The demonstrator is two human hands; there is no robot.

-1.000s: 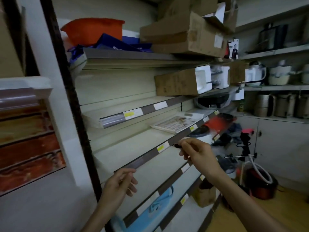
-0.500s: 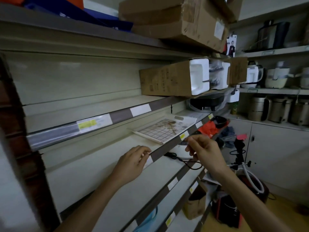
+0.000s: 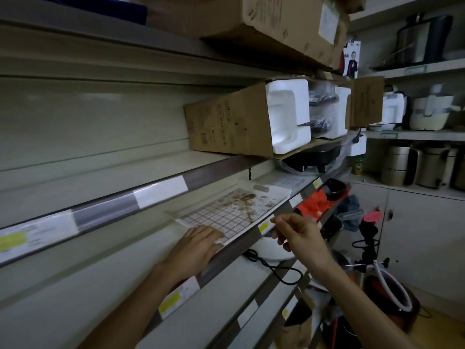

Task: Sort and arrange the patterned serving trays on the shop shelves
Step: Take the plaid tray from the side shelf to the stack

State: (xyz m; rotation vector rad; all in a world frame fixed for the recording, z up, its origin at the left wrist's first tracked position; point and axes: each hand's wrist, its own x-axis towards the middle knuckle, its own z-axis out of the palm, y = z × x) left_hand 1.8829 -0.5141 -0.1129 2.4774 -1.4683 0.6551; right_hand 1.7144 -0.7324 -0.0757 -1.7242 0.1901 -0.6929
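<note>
A flat white serving tray (image 3: 234,210) with a grid pattern and a brown floral print lies on the middle shelf (image 3: 130,258), its near corner over the shelf's front edge. My left hand (image 3: 198,245) lies on that shelf with its fingertips on the tray's near-left corner, fingers fairly straight. In front of the shelf edge, just right of the tray's near edge, hovers my right hand (image 3: 297,235). Its fingers are loosely curled and nothing shows in them.
Cardboard boxes with white foam (image 3: 249,122) sit on the shelf above. A white appliance with a black cord (image 3: 271,253) is on the shelf below. Red cloth (image 3: 314,202) and kettles (image 3: 425,167) are to the right. The floor holds clutter.
The camera has moved closer and to the right. My left hand has slid forward along the shelf onto the tray's corner. My right hand has come up level with the tray's edge.
</note>
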